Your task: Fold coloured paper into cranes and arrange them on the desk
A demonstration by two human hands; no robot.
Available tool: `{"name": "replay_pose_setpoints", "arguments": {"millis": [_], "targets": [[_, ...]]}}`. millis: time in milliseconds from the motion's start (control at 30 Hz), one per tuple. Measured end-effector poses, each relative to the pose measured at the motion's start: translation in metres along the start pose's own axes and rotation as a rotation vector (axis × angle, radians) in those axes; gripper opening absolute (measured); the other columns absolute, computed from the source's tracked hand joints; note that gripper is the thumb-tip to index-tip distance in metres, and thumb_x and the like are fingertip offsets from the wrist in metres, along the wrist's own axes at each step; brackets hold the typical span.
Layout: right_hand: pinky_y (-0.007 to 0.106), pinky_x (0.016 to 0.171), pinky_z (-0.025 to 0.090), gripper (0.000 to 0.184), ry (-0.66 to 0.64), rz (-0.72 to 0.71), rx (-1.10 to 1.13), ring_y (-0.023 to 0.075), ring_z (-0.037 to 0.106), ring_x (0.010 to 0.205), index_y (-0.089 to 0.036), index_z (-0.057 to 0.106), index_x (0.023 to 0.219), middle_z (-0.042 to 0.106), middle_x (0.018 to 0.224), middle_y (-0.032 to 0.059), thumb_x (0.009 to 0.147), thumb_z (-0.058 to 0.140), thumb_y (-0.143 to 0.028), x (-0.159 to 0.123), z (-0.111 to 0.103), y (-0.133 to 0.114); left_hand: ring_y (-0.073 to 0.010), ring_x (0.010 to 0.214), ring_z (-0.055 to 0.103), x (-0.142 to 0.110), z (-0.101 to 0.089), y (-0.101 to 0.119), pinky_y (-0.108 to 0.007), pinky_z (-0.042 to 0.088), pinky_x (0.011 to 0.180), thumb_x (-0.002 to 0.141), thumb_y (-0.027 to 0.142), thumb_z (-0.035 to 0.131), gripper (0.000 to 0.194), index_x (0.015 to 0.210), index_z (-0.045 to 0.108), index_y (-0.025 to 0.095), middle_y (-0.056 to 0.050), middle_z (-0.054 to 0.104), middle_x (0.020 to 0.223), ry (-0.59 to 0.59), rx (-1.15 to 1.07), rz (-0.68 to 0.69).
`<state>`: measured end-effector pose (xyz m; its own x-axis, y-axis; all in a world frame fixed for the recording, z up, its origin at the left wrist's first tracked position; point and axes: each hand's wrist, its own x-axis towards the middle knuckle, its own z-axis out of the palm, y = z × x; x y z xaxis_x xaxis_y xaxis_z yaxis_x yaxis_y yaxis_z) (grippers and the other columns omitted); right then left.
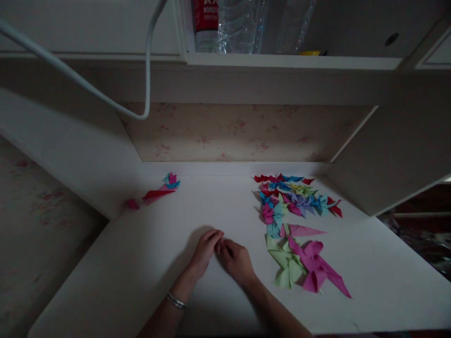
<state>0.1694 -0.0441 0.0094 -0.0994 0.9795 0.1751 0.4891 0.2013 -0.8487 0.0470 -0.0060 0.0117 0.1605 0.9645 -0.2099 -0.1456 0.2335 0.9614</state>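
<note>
My left hand [206,249] and my right hand [237,259] rest on the white desk [141,263], fingertips meeting at the middle. Both hands have the fingers curled together in a pinch; what lies between them is hidden or too small to make out. A bracelet sits on my left wrist. To the right of my right hand lie folded paper pieces: a green one [287,263] and a magenta one [317,270]. Behind them lies a pink triangle [305,230].
A heap of several coloured folded papers [296,197] lies at the back right. A small red, pink and blue group [164,188] sits at the back left. A white cable [148,61] hangs above. Plastic bottles [243,23] stand on the shelf overhead.
</note>
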Motion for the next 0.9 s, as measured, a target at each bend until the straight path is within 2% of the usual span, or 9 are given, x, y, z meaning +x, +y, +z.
{"name": "replay_pose_setpoints", "arguments": {"millis": [233, 333, 567, 733, 900], "targets": [[0.022, 0.067, 0.043, 0.027, -0.014, -0.040, 0.039, 0.0150, 0.061, 0.070, -0.020, 0.067, 0.085, 0.068, 0.077, 0.0024, 0.090, 0.041, -0.025, -0.010, -0.004, 0.003, -0.0098, 0.057, 0.045, -0.017, -0.010, -0.008, -0.022, 0.035, 0.055, 0.080, 0.045, 0.059, 0.029, 0.078, 0.061, 0.016, 0.002, 0.053, 0.065, -0.014, -0.052, 0.051], [0.022, 0.068, 0.043, 0.026, -0.056, -0.056, 0.039, 0.0150, 0.062, 0.073, -0.021, 0.067, 0.084, 0.068, 0.079, 0.0013, 0.090, 0.042, -0.025, -0.010, -0.004, 0.002, -0.0101, 0.057, 0.045, -0.020, -0.008, -0.009, -0.022, 0.034, 0.055, 0.080, 0.045, 0.059, 0.031, 0.072, 0.058, 0.016, 0.003, 0.051, 0.063, -0.001, -0.019, 0.075], [0.022, 0.070, 0.043, 0.025, -0.098, -0.086, 0.018, 0.0155, 0.062, 0.077, -0.021, 0.066, 0.087, 0.069, 0.082, 0.0017, 0.092, 0.041, -0.025, -0.010, -0.004, 0.005, -0.0107, 0.057, 0.045, -0.020, -0.006, -0.009, -0.023, 0.035, 0.055, 0.082, 0.047, 0.056, 0.032, 0.072, 0.059, 0.016, 0.002, 0.052, 0.062, 0.056, 0.018, 0.107], [0.022, 0.070, 0.043, 0.025, -0.129, -0.090, 0.018, 0.0152, 0.062, 0.075, -0.021, 0.065, 0.086, 0.069, 0.082, 0.0018, 0.092, 0.042, -0.027, -0.009, -0.004, 0.008, -0.0103, 0.058, 0.045, -0.018, -0.007, -0.009, -0.023, 0.034, 0.056, 0.083, 0.044, 0.057, 0.031, 0.071, 0.058, 0.016, 0.003, 0.051, 0.062, 0.046, 0.032, 0.096], [0.022, 0.070, 0.043, 0.024, -0.136, -0.087, 0.036, 0.0155, 0.062, 0.077, -0.023, 0.066, 0.088, 0.069, 0.084, 0.0014, 0.092, 0.042, -0.026, -0.006, -0.004, 0.011, -0.0097, 0.056, 0.044, -0.011, -0.007, -0.014, -0.022, 0.033, 0.054, 0.082, 0.042, 0.059, 0.028, 0.078, 0.061, 0.014, 0.003, 0.052, 0.062, 0.075, -0.065, 0.095]]}}
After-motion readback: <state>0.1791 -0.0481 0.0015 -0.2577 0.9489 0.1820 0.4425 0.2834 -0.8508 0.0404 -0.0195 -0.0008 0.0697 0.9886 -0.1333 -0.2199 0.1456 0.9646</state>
